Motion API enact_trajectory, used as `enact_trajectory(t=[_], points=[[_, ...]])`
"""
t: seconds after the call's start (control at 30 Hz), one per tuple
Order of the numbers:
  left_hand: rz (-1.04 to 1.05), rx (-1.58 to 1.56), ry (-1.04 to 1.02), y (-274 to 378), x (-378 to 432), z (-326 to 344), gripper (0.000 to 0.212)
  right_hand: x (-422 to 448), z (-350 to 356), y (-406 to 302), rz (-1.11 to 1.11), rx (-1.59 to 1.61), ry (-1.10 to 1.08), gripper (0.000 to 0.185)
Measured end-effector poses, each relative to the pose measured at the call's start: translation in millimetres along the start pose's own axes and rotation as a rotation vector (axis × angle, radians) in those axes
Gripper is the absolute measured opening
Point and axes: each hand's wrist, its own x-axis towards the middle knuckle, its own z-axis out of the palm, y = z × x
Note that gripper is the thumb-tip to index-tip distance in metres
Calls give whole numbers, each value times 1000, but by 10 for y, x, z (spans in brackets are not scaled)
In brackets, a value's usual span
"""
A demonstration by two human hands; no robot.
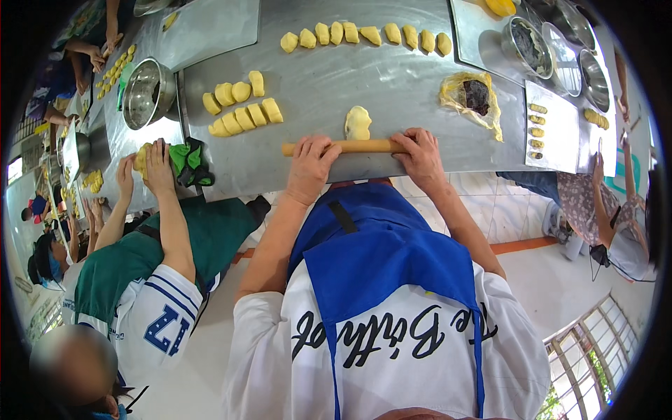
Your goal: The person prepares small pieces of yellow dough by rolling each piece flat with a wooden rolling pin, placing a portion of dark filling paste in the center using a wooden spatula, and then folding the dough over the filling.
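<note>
My left hand (313,163) and my right hand (421,156) grip the two ends of a wooden rolling pin (367,146), which lies crosswise near the table's front edge. Right beyond the pin is a flattened piece of pale yellow dough (358,122); the pin covers its near edge. To the left sit two short rows of cut yellow dough pieces (244,118). Farther back runs a long row of dough pieces (350,32). A dark lump of filling (476,96) rests on an opened plastic bag (451,100) to the right.
At left, a co-worker's hands (157,168) press dough beside a green and black cloth (190,164). Behind them stands a steel bowl (149,94). At right, a white tray (556,142) holds small rolls, with steel bowls (527,47) beyond. More people work along both sides.
</note>
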Motion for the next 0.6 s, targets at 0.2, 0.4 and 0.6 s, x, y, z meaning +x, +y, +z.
enact_trajectory(t=[0.2,0.4,0.6], points=[[-58,-8,-78,103,-105,-22,29,-103,-22,3,-80,-4,-42,43],[98,59,-143,124,94,-171,37,-58,-231,44,-155,67,-22,44],[64,259,225,65,1201,-622,51,240,-566,374,152,264,337,43]])
